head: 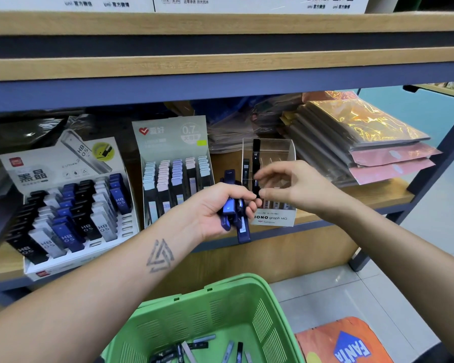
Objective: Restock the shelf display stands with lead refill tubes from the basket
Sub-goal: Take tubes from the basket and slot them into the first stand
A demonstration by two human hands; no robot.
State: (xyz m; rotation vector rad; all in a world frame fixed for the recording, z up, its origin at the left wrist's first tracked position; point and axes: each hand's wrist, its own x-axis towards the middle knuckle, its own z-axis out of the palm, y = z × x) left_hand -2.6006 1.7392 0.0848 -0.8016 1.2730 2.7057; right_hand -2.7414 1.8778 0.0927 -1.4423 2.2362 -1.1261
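My left hand (218, 208) grips a bunch of dark blue lead refill tubes (233, 213) in front of the shelf edge. My right hand (291, 187) is beside it, thumb and forefinger pinching a thin black tube (256, 166) that stands upright at the clear Mono graph stand (270, 179). That stand holds a few tubes along its left and front. Left of it stand a 0.7 display box (173, 169) and a larger HB 0.5 display box (71, 205), both well filled. Below, the green basket (220, 310) holds several loose tubes (194, 349).
Stacks of wrapped notebooks (357, 142) lie on the shelf to the right of the clear stand. A wooden shelf board (220, 66) overhangs above. An orange bag (344, 341) lies on the tiled floor right of the basket.
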